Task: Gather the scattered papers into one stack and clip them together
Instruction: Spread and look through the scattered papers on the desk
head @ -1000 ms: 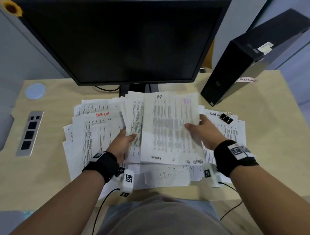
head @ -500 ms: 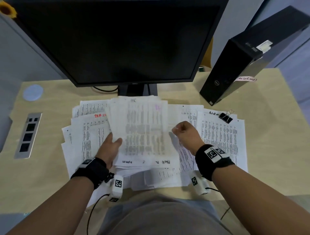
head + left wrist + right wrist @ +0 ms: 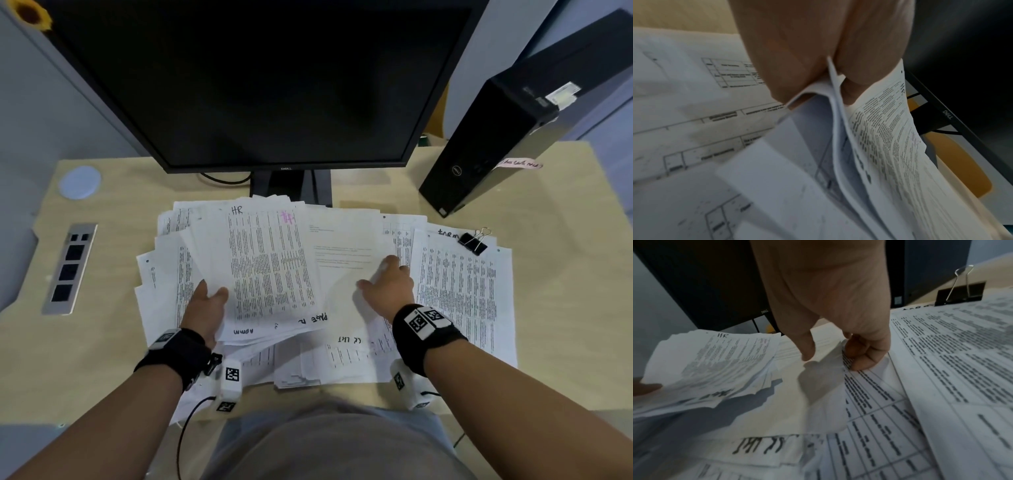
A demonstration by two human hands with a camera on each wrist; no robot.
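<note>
Papers spread across the surface in front of the monitor.

The monitor stands at the back, the computer to its right. Loose papers lie before them on the surface, overlapping. A clip sits on the far right corner of the sheets. The left hand holds a stack above the left sheets; the right hand rests on the middle sheets.
</note>
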